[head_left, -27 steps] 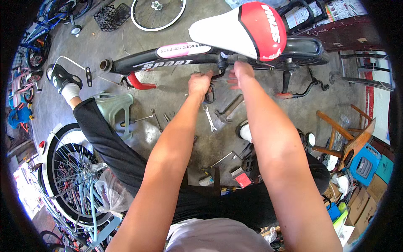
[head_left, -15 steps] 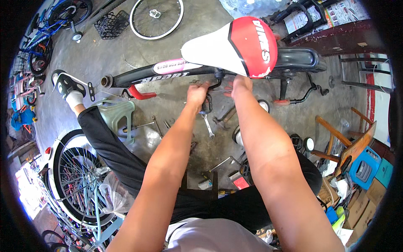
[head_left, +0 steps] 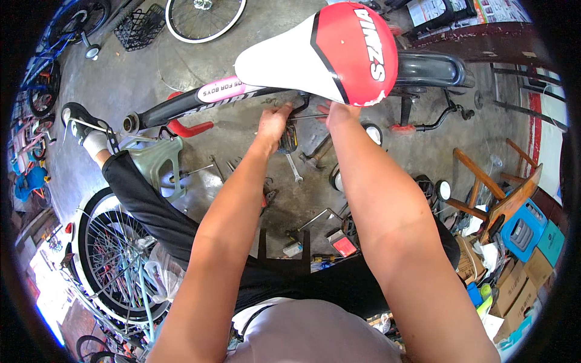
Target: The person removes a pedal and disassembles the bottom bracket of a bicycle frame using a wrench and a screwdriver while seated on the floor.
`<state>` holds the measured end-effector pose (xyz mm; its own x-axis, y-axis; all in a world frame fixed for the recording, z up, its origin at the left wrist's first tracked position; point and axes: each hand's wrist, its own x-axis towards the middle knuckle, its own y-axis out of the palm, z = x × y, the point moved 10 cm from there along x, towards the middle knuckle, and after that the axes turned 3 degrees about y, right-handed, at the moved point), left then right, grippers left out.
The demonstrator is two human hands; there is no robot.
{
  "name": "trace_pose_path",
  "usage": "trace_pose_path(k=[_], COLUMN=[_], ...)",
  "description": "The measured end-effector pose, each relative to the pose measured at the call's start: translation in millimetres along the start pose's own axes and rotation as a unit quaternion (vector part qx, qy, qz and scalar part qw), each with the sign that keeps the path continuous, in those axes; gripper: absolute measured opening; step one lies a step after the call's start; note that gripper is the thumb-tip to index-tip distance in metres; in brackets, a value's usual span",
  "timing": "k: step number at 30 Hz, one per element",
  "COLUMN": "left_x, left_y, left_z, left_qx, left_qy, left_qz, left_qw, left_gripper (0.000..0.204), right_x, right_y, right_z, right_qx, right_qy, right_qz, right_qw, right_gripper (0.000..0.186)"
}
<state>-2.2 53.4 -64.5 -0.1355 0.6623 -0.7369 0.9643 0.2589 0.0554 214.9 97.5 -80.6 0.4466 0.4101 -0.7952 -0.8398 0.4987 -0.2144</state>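
Note:
A child's bicycle frame (head_left: pixel 163 112), black with a pink patch, lies crosswise in front of me with its red and white saddle (head_left: pixel 357 54) facing up. Below the saddle, my left hand (head_left: pixel 275 126) is closed around the black crank arm (head_left: pixel 298 106) near its lower end. Just under that hand sits a black pedal (head_left: pixel 289 140). A thin metal rod (head_left: pixel 311 116) spans the gap between my hands. My right hand (head_left: pixel 340 114) has its fingers at the rod's right end, bent and partly hidden beneath the saddle; its exact grip is hard to make out.
On the floor lie a wrench (head_left: pixel 295 169), a hammer (head_left: pixel 315 156), pliers (head_left: pixel 268 198) and a small white-rimmed wheel (head_left: pixel 371 133). A green plastic stool (head_left: pixel 154 158) stands at left. Farther out are a bicycle wheel (head_left: pixel 91 254), a black basket (head_left: pixel 139 27) and a wooden stool (head_left: pixel 511 199).
The whole view has shifted, so bicycle and floor items appear farther left and higher. Both hands keep about the same place at the crank and rod.

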Motion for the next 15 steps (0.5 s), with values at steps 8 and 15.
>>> trace_pose_path(k=[8, 15], left_x=[15, 19], left_y=[10, 1], left_z=[-4, 2], left_qx=[0.017, -0.012], left_qy=[-0.010, -0.014], left_qz=[0.069, 0.092], left_qw=[0.997, 0.996], left_gripper=[0.038, 0.032], right_x=[6, -8], right_y=[-9, 13], right_z=[16, 16], right_qx=[0.061, 0.006], right_qy=[-0.023, -0.004], right_qz=[-0.075, -0.003], right_qw=[0.995, 1.000], right_gripper=[0.036, 0.039])
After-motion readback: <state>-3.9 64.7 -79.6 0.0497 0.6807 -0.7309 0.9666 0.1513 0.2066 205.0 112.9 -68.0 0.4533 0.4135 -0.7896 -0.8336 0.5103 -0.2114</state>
